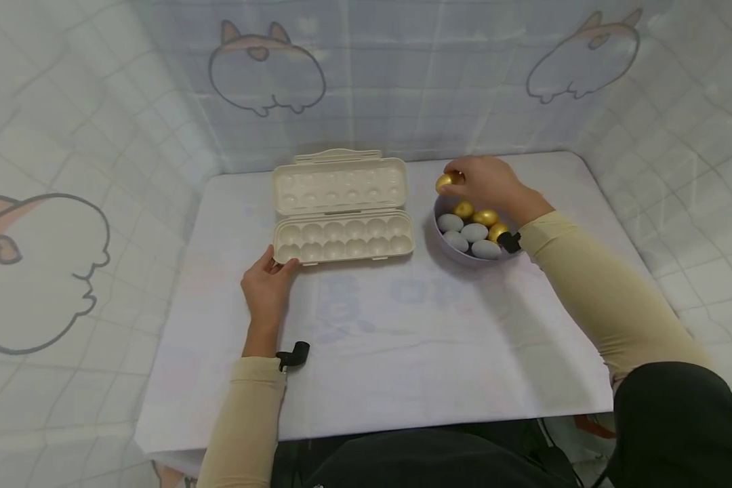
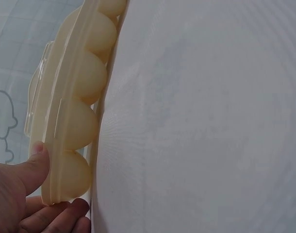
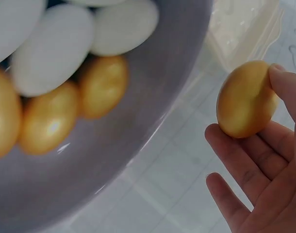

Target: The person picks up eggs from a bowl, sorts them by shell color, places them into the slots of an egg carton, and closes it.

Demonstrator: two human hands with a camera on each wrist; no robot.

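In the head view a cream plastic egg carton [image 1: 343,237] lies with its lid tipped back, its cups bare. My left hand [image 1: 267,288] grips the carton's near left corner; the left wrist view has the thumb [image 2: 37,162] on the rim and the fingers curled below. Above the far rim of a lavender bowl [image 1: 442,247], my right hand [image 1: 484,181] pinches a golden egg [image 3: 245,99] between thumb and fingers. Inside the bowl sit several grey-white eggs [image 1: 486,249] and 3 golden eggs [image 1: 484,217].
A white cloth covers the table [image 1: 372,366], with bowl and carton side by side towards its back edge. Patterned curtains [image 1: 402,81] hang behind and along both sides.
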